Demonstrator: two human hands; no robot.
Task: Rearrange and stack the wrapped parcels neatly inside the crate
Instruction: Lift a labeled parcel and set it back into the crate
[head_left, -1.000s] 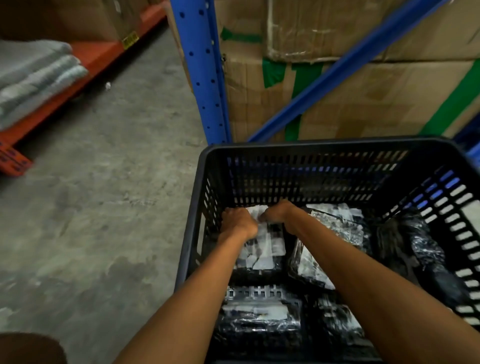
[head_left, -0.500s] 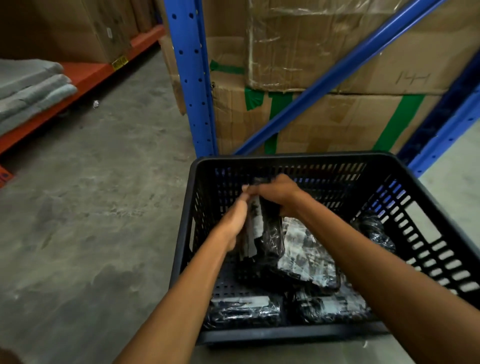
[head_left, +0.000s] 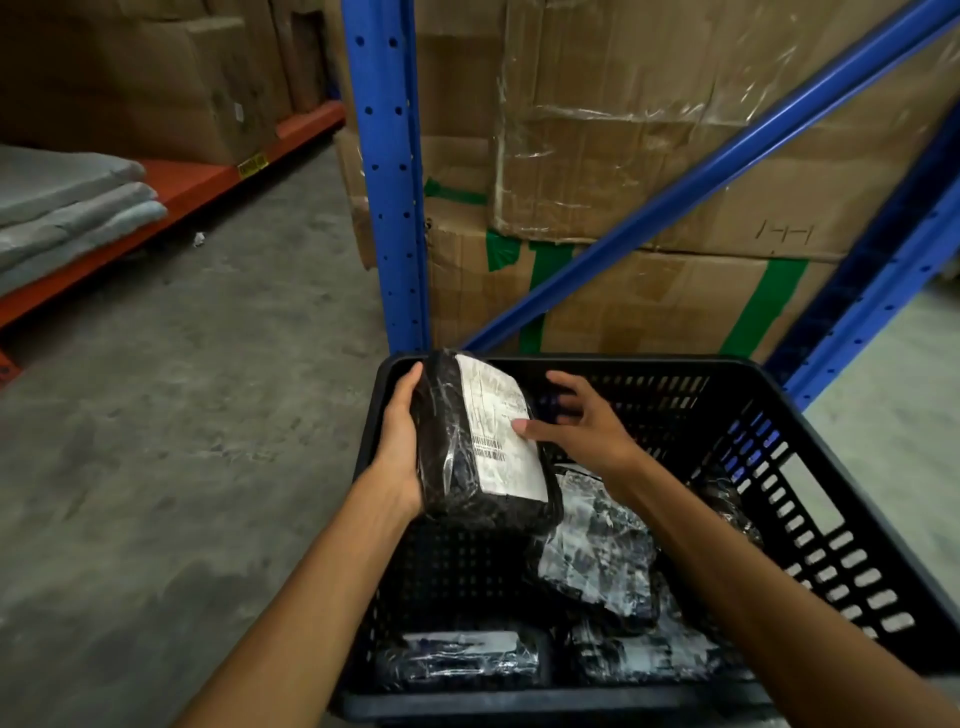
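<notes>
Parcel (head_left: 483, 441) lifted above crate (head_left: 810, 499); left hand (head_left: 400, 441) grip holds it, right hand (head_left: 576, 431) spread wide.

Your body in view: two forearms and hands | left hand (head_left: 400, 441): bare, no glove, ring or watch | right hand (head_left: 582, 431): bare, nails short | sleeves: none showing, your arms uncovered to frame edge

I see the left hand (head_left: 397, 447) gripping a black wrapped parcel (head_left: 480, 441) (white label up) above the black crate (head_left: 810, 467), the right hand (head_left: 576, 428) spread, thumb on the label; more parcels (head_left: 597, 566) lie on the crate's floor
</notes>
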